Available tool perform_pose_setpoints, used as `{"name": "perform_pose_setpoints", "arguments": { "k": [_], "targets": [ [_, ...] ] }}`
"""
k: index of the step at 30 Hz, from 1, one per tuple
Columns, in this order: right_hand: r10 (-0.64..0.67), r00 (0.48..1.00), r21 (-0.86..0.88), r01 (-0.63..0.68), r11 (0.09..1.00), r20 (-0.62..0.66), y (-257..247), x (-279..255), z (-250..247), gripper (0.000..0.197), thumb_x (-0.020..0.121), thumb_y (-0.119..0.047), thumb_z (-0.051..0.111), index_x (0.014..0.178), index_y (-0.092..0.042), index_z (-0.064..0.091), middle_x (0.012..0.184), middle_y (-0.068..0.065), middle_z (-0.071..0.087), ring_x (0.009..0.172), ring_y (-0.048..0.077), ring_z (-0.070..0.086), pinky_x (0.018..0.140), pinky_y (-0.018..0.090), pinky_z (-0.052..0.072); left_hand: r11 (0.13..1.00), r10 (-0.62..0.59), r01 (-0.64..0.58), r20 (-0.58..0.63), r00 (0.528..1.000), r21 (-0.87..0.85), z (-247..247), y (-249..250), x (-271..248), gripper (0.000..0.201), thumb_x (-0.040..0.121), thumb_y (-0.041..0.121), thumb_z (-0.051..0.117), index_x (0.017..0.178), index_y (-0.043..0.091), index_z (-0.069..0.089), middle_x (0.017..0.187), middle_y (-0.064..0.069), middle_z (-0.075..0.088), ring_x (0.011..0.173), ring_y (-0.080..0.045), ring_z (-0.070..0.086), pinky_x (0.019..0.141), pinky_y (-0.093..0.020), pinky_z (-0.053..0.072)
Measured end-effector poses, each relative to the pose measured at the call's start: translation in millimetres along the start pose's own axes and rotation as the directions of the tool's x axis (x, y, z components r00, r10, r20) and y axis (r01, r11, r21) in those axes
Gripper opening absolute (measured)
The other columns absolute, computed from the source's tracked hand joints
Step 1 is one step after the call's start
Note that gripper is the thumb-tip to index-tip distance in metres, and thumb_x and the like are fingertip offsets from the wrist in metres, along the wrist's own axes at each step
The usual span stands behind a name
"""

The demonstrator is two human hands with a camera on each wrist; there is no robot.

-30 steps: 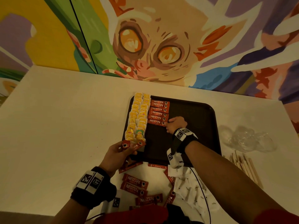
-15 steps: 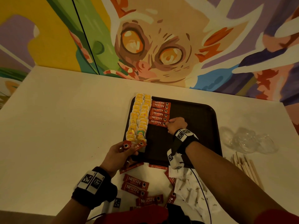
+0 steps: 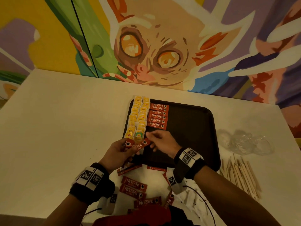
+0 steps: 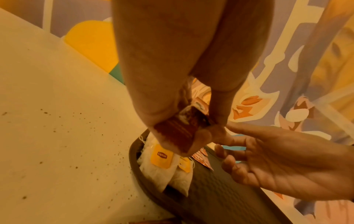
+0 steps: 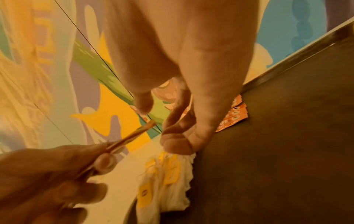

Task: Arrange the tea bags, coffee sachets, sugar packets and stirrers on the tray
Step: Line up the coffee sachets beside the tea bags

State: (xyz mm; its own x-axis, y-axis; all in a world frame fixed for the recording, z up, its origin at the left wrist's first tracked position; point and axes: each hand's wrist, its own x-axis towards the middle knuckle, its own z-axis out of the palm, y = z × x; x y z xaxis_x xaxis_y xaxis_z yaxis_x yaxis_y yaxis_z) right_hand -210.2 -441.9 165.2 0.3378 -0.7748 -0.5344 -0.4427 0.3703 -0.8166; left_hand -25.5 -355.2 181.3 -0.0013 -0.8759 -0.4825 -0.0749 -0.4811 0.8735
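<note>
tea bags (image 3: 137,116) on tray (image 3: 192,128) left | coffee sachets (image 3: 157,116) beside | stirrers (image 3: 241,175) right of tray

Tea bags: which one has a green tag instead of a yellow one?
The tea bag with the green tag is the nearest one in the right-hand column on the tray, beside the held coffee sachets; the others show yellow.

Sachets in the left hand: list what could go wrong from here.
1. The left hand holds several sachets fanned out; as the right hand takes one, another may slip.
2. They hang just over the tea bags, so a drop could upset those rows.
3. The sachet row lies loose on the tray and could be nudged.
</note>
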Motion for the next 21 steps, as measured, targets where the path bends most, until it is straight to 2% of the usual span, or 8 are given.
{"name": "perform_pose_setpoints", "arguments": {
  "k": [4, 6, 9, 13, 17, 21],
  "targets": [
    [-0.077, 0.993, 0.096, 0.067, 0.993, 0.095, 6, -17, 5, 0.008, 0.092, -0.017, 0.065, 0.098, -0.020, 0.069, 0.096, 0.004, 0.069, 0.074, 0.009, 0.065, 0.065, 0.022, 0.056, 0.998, 0.021, -0.022, 0.008, 1.000, 0.065, 0, -1, 0, 0.014, 0.090, 0.017, 0.065, 0.104, 0.016, 0.064, 0.064, 0.002, 0.066, 0.047, -0.006, 0.055, 0.043, -0.020, 0.044],
    [-0.103, 0.993, 0.139, 0.093, 0.986, 0.065, 10, -21, 5, 0.010, 0.091, -0.011, 0.066, 0.095, -0.018, 0.070, 0.092, 0.005, 0.070, 0.073, 0.010, 0.065, 0.067, 0.024, 0.057, 0.995, 0.046, -0.044, -0.021, 0.999, 0.085, -1, -3, 0, 0.011, 0.090, 0.018, 0.065, 0.101, 0.018, 0.066, 0.062, 0.001, 0.066, 0.047, -0.007, 0.055, 0.044, -0.021, 0.045],
    [-0.093, 0.995, 0.205, 0.096, 0.974, -0.024, 15, -24, 4, 0.011, 0.091, -0.006, 0.066, 0.093, -0.015, 0.072, 0.087, 0.009, 0.071, 0.072, 0.013, 0.067, 0.071, 0.027, 0.059, 0.994, 0.071, -0.058, -0.136, 0.988, 0.093, -2, -7, 0, 0.004, 0.088, 0.019, 0.068, 0.091, 0.018, 0.069, 0.058, 0.002, 0.065, 0.049, -0.011, 0.056, 0.046, -0.024, 0.047],
    [-0.052, 0.996, 0.273, 0.069, 0.960, -0.070, 21, -28, 3, 0.012, 0.091, -0.003, 0.064, 0.094, -0.012, 0.072, 0.086, 0.011, 0.071, 0.072, 0.015, 0.067, 0.071, 0.027, 0.058, 0.995, 0.094, -0.082, -0.230, 0.969, 0.064, 0, -8, 0, 0.004, 0.085, 0.018, 0.071, 0.081, 0.017, 0.071, 0.054, 0.004, 0.065, 0.050, -0.008, 0.057, 0.049, -0.020, 0.048],
    [-0.008, 0.996, 0.384, 0.040, 0.922, -0.086, 24, -30, 1, 0.013, 0.092, -0.001, 0.061, 0.096, -0.007, 0.072, 0.090, 0.012, 0.070, 0.075, 0.014, 0.067, 0.070, 0.026, 0.057, 0.991, 0.135, -0.133, -0.259, 0.956, 0.027, 6, -7, 1, 0.003, 0.084, 0.017, 0.071, 0.082, 0.017, 0.073, 0.056, 0.012, 0.065, 0.052, 0.000, 0.059, 0.056, -0.019, 0.049],
    [0.013, 0.992, 0.423, 0.041, 0.905, -0.124, 26, -30, 0, 0.013, 0.091, 0.001, 0.062, 0.095, -0.007, 0.071, 0.092, 0.013, 0.071, 0.077, 0.016, 0.069, 0.072, 0.028, 0.058, 0.992, 0.123, -0.129, -0.303, 0.945, 0.001, 11, -9, 3, 0.003, 0.084, 0.014, 0.072, 0.082, 0.012, 0.074, 0.053, 0.009, 0.064, 0.045, -0.001, 0.056, 0.050, -0.017, 0.047]
  ]
}}
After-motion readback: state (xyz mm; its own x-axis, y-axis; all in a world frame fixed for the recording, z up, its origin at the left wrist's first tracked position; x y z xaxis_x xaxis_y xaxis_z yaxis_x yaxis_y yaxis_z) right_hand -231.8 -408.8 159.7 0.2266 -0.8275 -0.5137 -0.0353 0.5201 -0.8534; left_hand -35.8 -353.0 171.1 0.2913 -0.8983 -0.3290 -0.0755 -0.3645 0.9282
